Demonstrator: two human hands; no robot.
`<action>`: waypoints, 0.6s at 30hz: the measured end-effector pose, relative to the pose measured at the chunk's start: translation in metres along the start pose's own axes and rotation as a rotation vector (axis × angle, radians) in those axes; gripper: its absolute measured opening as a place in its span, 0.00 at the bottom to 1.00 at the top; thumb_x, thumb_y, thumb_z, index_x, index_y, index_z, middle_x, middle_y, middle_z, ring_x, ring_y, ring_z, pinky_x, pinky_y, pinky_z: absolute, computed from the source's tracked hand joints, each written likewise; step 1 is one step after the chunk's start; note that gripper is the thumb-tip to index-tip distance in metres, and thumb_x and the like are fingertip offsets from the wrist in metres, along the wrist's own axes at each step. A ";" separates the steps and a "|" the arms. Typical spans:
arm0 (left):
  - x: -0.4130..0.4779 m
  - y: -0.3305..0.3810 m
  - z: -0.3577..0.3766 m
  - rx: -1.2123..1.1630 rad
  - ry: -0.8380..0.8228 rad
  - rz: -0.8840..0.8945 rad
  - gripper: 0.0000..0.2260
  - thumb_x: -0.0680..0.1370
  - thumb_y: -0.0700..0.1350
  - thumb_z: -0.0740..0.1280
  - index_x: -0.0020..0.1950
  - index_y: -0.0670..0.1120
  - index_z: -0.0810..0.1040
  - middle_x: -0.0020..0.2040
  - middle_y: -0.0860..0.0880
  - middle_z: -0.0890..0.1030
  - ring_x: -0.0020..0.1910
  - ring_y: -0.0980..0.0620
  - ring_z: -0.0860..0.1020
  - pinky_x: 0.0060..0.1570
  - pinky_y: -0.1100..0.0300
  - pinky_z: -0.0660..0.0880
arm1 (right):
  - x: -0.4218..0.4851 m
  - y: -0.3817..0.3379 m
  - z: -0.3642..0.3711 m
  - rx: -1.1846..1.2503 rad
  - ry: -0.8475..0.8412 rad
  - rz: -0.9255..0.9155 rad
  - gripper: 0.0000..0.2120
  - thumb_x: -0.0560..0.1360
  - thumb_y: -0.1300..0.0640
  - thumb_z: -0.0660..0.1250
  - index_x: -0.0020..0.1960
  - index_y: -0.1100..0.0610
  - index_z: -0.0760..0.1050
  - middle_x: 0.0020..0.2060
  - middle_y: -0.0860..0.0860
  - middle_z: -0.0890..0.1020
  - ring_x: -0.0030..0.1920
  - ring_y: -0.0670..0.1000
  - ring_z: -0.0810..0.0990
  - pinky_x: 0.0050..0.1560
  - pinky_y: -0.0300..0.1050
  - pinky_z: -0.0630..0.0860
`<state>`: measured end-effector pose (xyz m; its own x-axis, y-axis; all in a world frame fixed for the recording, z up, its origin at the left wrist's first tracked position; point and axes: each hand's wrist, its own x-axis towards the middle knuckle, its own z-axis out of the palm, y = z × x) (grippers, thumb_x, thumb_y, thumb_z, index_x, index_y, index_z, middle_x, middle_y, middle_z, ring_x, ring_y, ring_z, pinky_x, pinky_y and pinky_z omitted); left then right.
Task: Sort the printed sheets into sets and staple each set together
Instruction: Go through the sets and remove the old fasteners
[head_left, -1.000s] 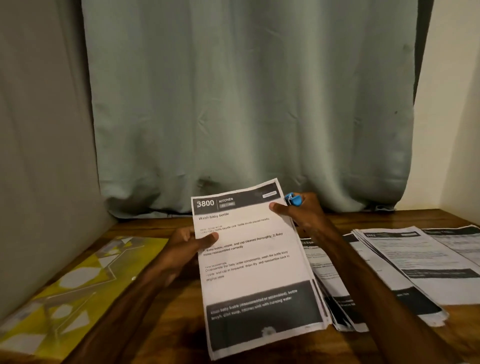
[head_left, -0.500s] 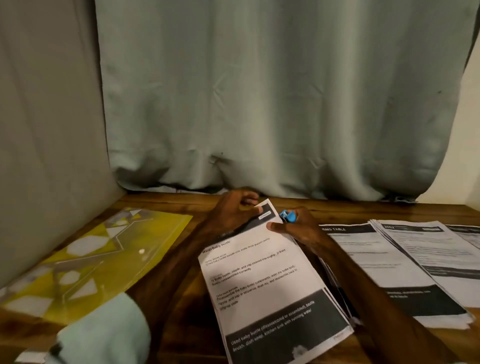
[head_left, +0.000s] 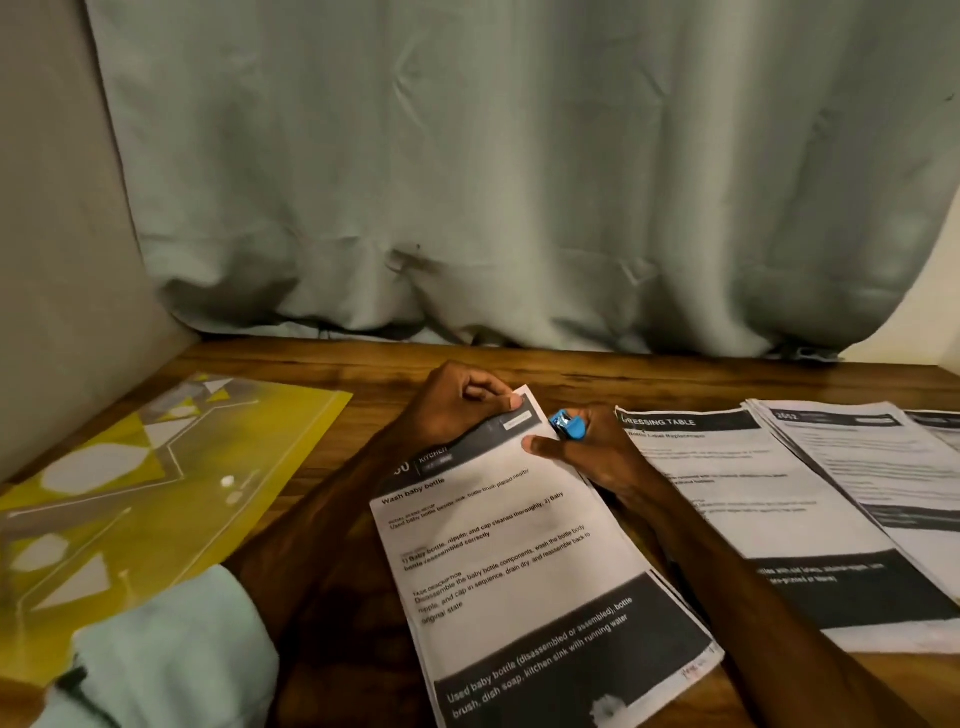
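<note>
Now the set of sheets (head_left: 519, 561) lies by the desk's (head_left: 363, 364) front edge, light, floppy, likely to fan apart. The left hand (head_left: 457, 410) pinches its top corner, the surest hold. The right hand (head_left: 597, 457) grips a blue stapler (head_left: 569, 425), thumb pressing the paper.

Top sheet (head_left: 519, 561), 6 o'clock before me. Header band: "KITCHEN". The number at its 9 o'clock is cut off; I read only "0". Title: "Wash baby bottle". Mid-page: "1) Baby bottle, nipple, and cap cleaned thoroughly, 2) Baby bottle reassembled correctly". Dark foot band: "Used baby bottle (disassembled or assembled), bottle brush, dish soap, kitchen sink with running water". Next sheet (head_left: 727, 467), at 3 o'clock: header "RESSING TABLE", first letter cut off. Stack (head_left: 841, 452) beyond, also 3 o'clock: print too blurred for me.
</note>
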<state>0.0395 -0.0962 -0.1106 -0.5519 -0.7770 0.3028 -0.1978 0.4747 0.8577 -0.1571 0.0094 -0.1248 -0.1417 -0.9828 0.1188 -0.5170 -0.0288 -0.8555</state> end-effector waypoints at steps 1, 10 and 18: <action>0.000 -0.002 -0.002 -0.027 -0.025 -0.018 0.07 0.76 0.47 0.77 0.49 0.45 0.87 0.44 0.49 0.88 0.45 0.47 0.87 0.48 0.51 0.82 | 0.001 0.001 0.000 0.014 0.007 0.008 0.11 0.72 0.48 0.79 0.48 0.54 0.84 0.42 0.50 0.88 0.43 0.55 0.88 0.53 0.60 0.84; -0.003 -0.014 -0.006 -0.091 -0.110 -0.046 0.09 0.76 0.44 0.76 0.54 0.41 0.85 0.47 0.45 0.88 0.45 0.44 0.87 0.50 0.45 0.84 | 0.004 0.005 0.005 -0.021 0.035 0.014 0.08 0.72 0.50 0.78 0.47 0.52 0.83 0.43 0.49 0.88 0.41 0.50 0.88 0.52 0.53 0.85; -0.003 -0.020 -0.005 -0.129 -0.120 -0.051 0.10 0.77 0.43 0.75 0.56 0.40 0.85 0.47 0.44 0.88 0.44 0.42 0.87 0.50 0.44 0.84 | 0.008 0.011 0.006 -0.080 0.056 0.008 0.11 0.72 0.47 0.78 0.48 0.53 0.83 0.43 0.48 0.88 0.41 0.50 0.87 0.51 0.50 0.85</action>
<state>0.0491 -0.1054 -0.1260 -0.6379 -0.7402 0.2126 -0.1270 0.3733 0.9190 -0.1590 0.0005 -0.1357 -0.1920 -0.9711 0.1420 -0.5807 -0.0042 -0.8141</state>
